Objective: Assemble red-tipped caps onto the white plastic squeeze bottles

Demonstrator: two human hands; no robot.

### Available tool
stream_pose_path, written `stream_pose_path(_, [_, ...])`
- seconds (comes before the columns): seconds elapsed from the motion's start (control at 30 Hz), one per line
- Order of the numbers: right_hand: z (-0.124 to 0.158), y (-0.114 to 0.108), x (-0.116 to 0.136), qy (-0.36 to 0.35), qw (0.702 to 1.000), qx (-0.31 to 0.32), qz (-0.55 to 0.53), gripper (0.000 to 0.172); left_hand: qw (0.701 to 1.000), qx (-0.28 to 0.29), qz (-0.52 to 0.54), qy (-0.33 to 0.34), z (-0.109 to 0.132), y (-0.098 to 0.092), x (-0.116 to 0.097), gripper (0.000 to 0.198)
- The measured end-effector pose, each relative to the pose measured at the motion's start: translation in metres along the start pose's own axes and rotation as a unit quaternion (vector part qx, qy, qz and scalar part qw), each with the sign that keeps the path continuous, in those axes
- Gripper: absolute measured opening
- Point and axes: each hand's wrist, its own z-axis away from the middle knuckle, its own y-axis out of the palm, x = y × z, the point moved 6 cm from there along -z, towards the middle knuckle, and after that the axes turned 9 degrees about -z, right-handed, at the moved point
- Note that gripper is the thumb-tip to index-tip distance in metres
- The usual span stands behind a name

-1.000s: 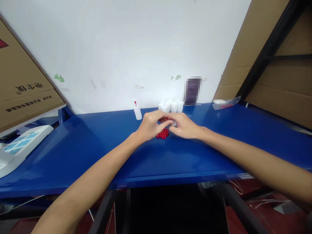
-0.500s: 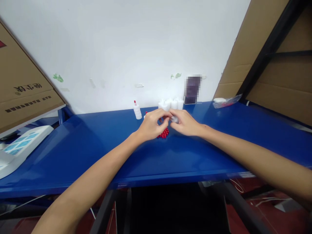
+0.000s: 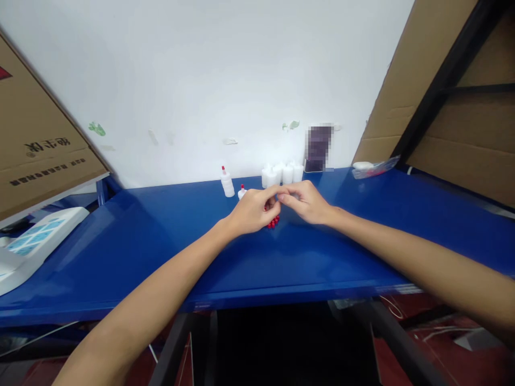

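My left hand is closed in a pinch, thumb and index finger meeting at the right hand; what they hold, if anything, is hidden. My right hand is curled round a white squeeze bottle that showed in it half a second ago and is now covered by the fingers. Red caps lie in a cluster on the blue table, partly behind the left hand. Beyond my hands stands a group of white bottles. A red-tipped white bottle stands upright to the left, and another red-tipped bottle is partly hidden by the left hand.
A phone-like dark object, partly pixelated, leans on the white wall. A clear plastic bag lies at the back right. A white device with blue panels sits at the left. Cardboard flanks the table on both sides.
The right hand has turned so its fingers now cover the white bottle. The left hand has shifted slightly right and down, uncovering more of the red-tipped bottle behind it.
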Motion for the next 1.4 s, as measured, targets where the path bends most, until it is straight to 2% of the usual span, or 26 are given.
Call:
stream_pose_path(0.2, [0.001, 0.001, 0.001, 0.006, 0.999, -0.011, 0.035, 0.029, 1.000, 0.028, -0.005, 0.006, 0.000, 0.002, -0.002, 0.022])
stream_pose_path(0.37, [0.000, 0.001, 0.004, 0.002, 1.000, -0.003, 0.003, 0.026, 0.999, 0.043, -0.018, 0.013, 0.001, 0.004, -0.003, 0.023])
stream_pose_path(0.57, [-0.002, 0.003, 0.011, -0.027, 0.998, 0.011, -0.057, 0.028, 0.999, 0.044, -0.010, 0.005, 0.000, 0.002, -0.004, 0.018])
stream_pose_path(0.7, [-0.001, 0.003, 0.008, -0.017, 0.997, 0.013, -0.070, 0.035, 0.998, 0.054, -0.014, 0.014, 0.000, 0.002, -0.007, 0.017])
stream_pose_path(0.8, [0.001, 0.004, 0.004, -0.007, 0.998, 0.030, -0.061, 0.042, 0.999, 0.037, -0.021, 0.005, 0.000, 0.001, -0.004, 0.016])
stream_pose_path(0.87, [0.001, 0.005, 0.003, -0.001, 0.998, 0.037, -0.043, 0.045, 0.999, 0.006, -0.026, -0.020, 0.000, -0.003, 0.004, 0.016])
stream_pose_path(0.97, [0.000, 0.006, 0.002, 0.018, 0.999, 0.038, -0.013, 0.046, 0.994, -0.078, -0.038, -0.073, 0.002, -0.016, 0.025, 0.021])
stream_pose_path(1.03, [-0.002, 0.006, 0.000, 0.030, 0.999, 0.031, 0.015, 0.042, 0.983, -0.141, -0.048, -0.111, 0.005, -0.030, 0.043, 0.023])
stream_pose_path(1.13, [-0.004, 0.005, -0.001, 0.023, 0.997, 0.006, 0.069, 0.033, 0.963, -0.188, -0.086, -0.171, 0.011, -0.048, 0.072, 0.020])
stream_pose_path(1.27, [-0.003, 0.004, -0.005, 0.013, 0.995, -0.015, 0.099, 0.032, 0.956, -0.140, -0.140, -0.218, 0.017, -0.055, 0.098, 0.012])
stream_pose_path(1.4, [-0.002, 0.004, -0.005, 0.016, 0.994, -0.021, 0.102, 0.037, 0.953, -0.100, -0.169, -0.231, 0.019, -0.051, 0.103, 0.009])
